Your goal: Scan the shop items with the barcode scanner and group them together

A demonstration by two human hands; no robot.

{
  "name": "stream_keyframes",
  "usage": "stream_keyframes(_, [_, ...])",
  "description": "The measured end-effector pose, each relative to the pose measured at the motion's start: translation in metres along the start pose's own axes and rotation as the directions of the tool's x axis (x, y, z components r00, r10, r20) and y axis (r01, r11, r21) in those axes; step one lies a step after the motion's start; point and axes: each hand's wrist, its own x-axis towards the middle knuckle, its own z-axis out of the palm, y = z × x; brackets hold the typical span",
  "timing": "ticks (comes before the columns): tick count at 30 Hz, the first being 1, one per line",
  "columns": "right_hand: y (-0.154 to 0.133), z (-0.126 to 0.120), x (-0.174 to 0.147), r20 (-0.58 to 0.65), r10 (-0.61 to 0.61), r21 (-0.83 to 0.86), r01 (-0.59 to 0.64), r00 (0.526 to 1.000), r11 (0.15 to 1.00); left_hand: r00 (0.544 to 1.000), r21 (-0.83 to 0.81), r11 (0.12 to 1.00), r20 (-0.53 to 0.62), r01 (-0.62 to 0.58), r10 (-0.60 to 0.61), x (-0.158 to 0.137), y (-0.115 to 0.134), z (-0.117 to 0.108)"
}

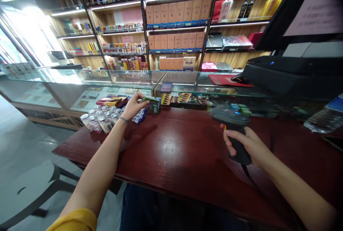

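Observation:
My left hand (pixel 134 106) reaches to the far side of the table, its thumb and fingers pinched on a small green packet (pixel 150 100). Small green boxes (pixel 154 106) stand just beyond those fingertips. Blue-and-white packets (pixel 139 116) lie under and beside this hand, and several clear jars with silvery lids (pixel 104 121) are grouped to its left. In my right hand (pixel 242 140) is a black barcode scanner (pixel 230 115), gripped by its handle and held above the table. A blue light glows on its top, and its cable hangs down behind.
The dark red wooden table (pixel 171 152) meets a glass display counter (pixel 120 81). Red and yellow packets (pixel 112 100) lie behind the jars. A black monitor (pixel 284 13) and a plastic bottle (pixel 325 116) stand at right. A grey chair (pixel 34 184) is at lower left.

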Motion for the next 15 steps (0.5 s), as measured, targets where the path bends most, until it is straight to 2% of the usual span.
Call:
stream_keyframes(1, [0.001, 0.0, 0.0, 0.006, -0.005, -0.015, 0.005, 1.0, 1.0, 1.0, -0.099, 0.995, 0.02, -0.004, 0.006, -0.002, 0.003, 0.008])
stream_keyframes(3, [0.003, -0.001, 0.001, 0.028, -0.017, -0.052, 0.018, 0.999, 0.998, 0.995, -0.198, 0.98, 0.094, -0.011, 0.03, -0.009, 0.006, 0.027])
stream_keyframes(6, [0.006, -0.002, 0.002, 0.06, -0.033, -0.109, 0.039, 0.998, 0.993, 0.98, -0.204, 0.979, 0.193, -0.003, 0.043, -0.019, 0.006, 0.053])
stream_keyframes(8, [0.006, -0.002, 0.002, 0.086, -0.039, -0.143, 0.051, 0.996, 0.988, 0.977, -0.199, 0.98, 0.205, -0.012, 0.054, -0.024, 0.006, 0.065])
stream_keyframes(15, [0.007, 0.001, -0.002, 0.148, -0.063, -0.228, 0.096, 0.987, 0.969, 0.965, -0.172, 0.985, 0.262, 0.025, 0.022, -0.034, 0.007, 0.079])
